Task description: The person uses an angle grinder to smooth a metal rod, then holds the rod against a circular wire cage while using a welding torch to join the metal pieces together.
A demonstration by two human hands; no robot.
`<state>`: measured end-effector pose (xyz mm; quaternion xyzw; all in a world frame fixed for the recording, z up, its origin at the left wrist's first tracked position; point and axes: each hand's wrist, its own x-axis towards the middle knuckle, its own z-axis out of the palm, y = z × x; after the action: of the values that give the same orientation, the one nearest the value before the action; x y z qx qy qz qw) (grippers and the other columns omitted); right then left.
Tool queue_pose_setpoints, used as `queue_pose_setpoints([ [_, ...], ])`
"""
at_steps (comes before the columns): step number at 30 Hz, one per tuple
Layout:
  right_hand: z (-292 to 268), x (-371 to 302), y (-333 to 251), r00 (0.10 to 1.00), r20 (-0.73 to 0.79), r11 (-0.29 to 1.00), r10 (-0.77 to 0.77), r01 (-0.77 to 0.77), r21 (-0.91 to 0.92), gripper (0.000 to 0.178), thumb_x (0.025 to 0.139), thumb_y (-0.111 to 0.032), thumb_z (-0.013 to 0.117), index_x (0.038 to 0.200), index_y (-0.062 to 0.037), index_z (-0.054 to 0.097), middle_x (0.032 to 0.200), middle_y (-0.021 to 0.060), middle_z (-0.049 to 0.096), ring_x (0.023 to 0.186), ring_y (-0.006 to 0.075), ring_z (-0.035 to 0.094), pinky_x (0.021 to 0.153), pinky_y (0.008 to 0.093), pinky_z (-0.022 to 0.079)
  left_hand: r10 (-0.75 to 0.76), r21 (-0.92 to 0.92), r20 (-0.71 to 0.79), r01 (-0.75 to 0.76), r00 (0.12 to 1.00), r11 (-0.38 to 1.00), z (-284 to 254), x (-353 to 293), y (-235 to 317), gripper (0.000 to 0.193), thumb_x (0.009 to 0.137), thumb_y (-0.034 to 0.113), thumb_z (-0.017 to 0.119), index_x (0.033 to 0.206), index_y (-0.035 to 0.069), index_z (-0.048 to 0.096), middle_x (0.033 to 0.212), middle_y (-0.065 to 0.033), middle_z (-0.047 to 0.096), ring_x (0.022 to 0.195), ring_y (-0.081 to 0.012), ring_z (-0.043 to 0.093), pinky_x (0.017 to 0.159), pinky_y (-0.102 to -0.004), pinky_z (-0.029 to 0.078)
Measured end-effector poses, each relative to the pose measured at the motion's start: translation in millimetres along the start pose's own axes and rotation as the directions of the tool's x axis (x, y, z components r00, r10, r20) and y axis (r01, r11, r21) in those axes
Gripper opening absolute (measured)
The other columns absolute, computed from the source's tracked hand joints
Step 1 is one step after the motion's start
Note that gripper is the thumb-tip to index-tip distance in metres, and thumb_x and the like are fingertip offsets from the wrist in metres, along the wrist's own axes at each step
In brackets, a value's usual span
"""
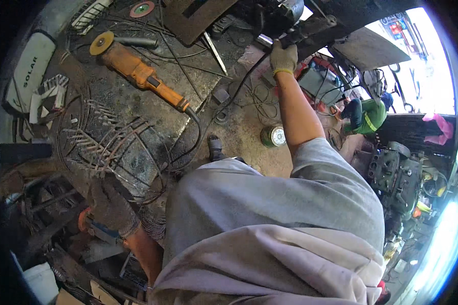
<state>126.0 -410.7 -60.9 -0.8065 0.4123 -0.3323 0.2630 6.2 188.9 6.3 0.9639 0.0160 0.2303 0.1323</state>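
Note:
My right hand [284,57], in a pale knit glove with a yellow cuff, reaches far forward to the underside of a dark metal assembly [310,31]. Its fingers look curled at a metal edge; what they grip is hidden. My left hand [109,203], in a dark, dirty glove, is low at the left, by a grid of bent metal rods [119,145]. Its fingers blend into the dark clutter, so their grip is unclear. Beyond it, an orange angle grinder [132,66] with a yellowish disc lies on the stained surface, its cord looping toward me.
A green-sided can [273,136] stands right of my foot. Loose cables, a red-and-green disc [142,9] and a long white case [31,71] lie about. Scrap metal fills the lower left. At right, a person in green [369,117] crouches near an engine block [398,170].

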Motion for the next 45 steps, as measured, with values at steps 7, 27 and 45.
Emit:
queue_pose_setpoints([
  [7,-44,74,39,0.829,0.219,0.671,-0.515,0.548,-0.5,0.041,0.086,-0.044,0.074,0.111,-0.0111,0.073,0.115,0.0127,0.074,0.109,0.0337,0.068,0.099,0.0486,0.049,0.0,0.099,0.1,-0.01,0.995,0.995,6,-13,-7,0.025,0.102,0.024,0.064,0.122,0.011,0.073,0.118,-0.0113,0.07,0.104,-0.0251,0.07,0.084,-0.0357,0.057],
  [27,-129,-140,-188,0.601,0.666,0.859,-0.441,0.069,0.507,0.056,0.101,-0.019,0.062,0.152,-0.0041,0.046,0.093,0.0045,0.066,0.067,0.009,0.058,0.058,0.0247,0.047,-0.053,-0.139,-0.082,0.041,0.995,0.989,16,-14,-4,0.025,0.096,0.019,0.071,0.12,0.011,0.074,0.114,-0.0157,0.072,0.102,-0.0301,0.072,0.085,-0.0427,0.058],
  [45,-120,-189,-196,0.395,0.846,0.925,-0.357,0.02,0.38,0.068,0.099,-0.021,0.067,0.159,-0.0071,0.039,0.097,0.0047,0.067,0.067,0.0087,0.059,0.056,0.0248,0.049,-0.066,-0.388,-0.069,0.034,0.995,0.921,38,-27,-16,0.029,0.098,0.012,0.068,0.127,0.011,0.07,0.126,-0.015,0.069,0.116,-0.0329,0.067,0.098,-0.044,0.056],
])
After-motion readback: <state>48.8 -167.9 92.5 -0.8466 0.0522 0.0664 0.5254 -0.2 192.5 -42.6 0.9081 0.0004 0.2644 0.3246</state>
